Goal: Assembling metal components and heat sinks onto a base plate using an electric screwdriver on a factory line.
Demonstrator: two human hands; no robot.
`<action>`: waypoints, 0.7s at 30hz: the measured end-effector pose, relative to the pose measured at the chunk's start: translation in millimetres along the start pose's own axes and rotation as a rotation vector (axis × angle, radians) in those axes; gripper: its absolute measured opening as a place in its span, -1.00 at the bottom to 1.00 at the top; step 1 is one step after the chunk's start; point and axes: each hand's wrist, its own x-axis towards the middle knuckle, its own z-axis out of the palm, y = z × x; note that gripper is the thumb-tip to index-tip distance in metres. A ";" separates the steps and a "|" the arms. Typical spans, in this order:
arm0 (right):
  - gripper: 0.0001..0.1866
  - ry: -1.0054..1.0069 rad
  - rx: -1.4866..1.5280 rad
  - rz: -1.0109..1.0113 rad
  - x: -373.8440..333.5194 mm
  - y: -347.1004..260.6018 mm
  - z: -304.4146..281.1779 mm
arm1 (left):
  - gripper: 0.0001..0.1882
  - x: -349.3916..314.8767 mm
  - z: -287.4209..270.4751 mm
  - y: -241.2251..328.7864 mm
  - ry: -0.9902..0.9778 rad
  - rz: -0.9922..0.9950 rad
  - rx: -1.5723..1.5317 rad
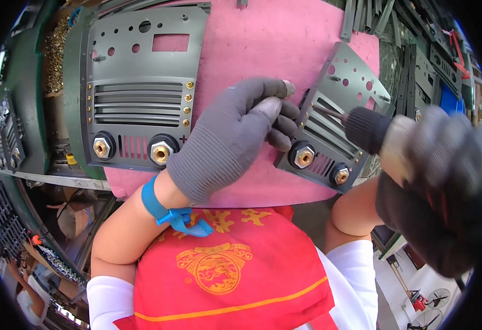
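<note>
My right hand (436,157), gloved and blurred by motion, grips a power screwdriver (365,129). Its thin bit reaches the left side of a grey metal panel (356,82), which lies tilted on the pink mat and carries slotted vents, brass screws and two brass terminals with hex nuts. Beside this panel's left edge is my left hand (224,135), in a grey knit glove with a blue strap at the wrist. Its fingers are curled in with the thumb against them; whatever lies inside is hidden. Left of that hand sits a second, similar panel (142,69), with brass screws flanking its vents.
A pink foam mat (252,44) covers the worktop. A bin of small brass screws (57,55) stands at the far left. Grey metal strips and panels (422,77) are piled at the right. Another person (29,291) shows at the lower left; floor fans (436,300) stand lower right.
</note>
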 end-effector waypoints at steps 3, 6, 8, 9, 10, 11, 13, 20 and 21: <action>-0.68 0.060 0.033 -0.100 -6.9 -6.1 -5.9 | -0.66 4.7 2.3 3.0 -0.010 -0.048 -0.123; -0.71 0.106 0.059 -0.209 -10.9 -10.9 -9.9 | -0.59 7.3 5.2 6.8 -0.146 -0.156 -0.187; -0.73 0.135 0.087 -0.278 -11.7 -13.1 -10.5 | -0.48 7.3 9.3 6.4 -0.129 -0.239 -0.259; -0.74 0.150 0.101 -0.309 -11.9 -13.9 -10.3 | -0.48 7.1 11.0 5.6 -0.129 -0.239 -0.257; -0.75 0.165 0.116 -0.339 -12.0 -14.5 -10.0 | -0.45 6.8 12.1 4.7 -0.109 -0.277 -0.258; -0.76 0.180 0.130 -0.368 -12.2 -14.7 -9.4 | -0.41 6.5 12.9 3.7 -0.108 -0.299 -0.241; -0.77 0.208 0.159 -0.426 -12.9 -14.7 -8.1 | -0.40 5.5 13.0 1.9 -0.095 -0.328 -0.244; -0.75 0.304 0.264 -0.632 -15.3 -14.3 -6.8 | -0.41 5.5 11.9 -1.3 -0.131 -0.305 -0.289; -0.74 0.319 0.278 -0.662 -15.8 -14.8 -6.9 | -0.41 5.4 12.4 -1.7 -0.131 -0.305 -0.287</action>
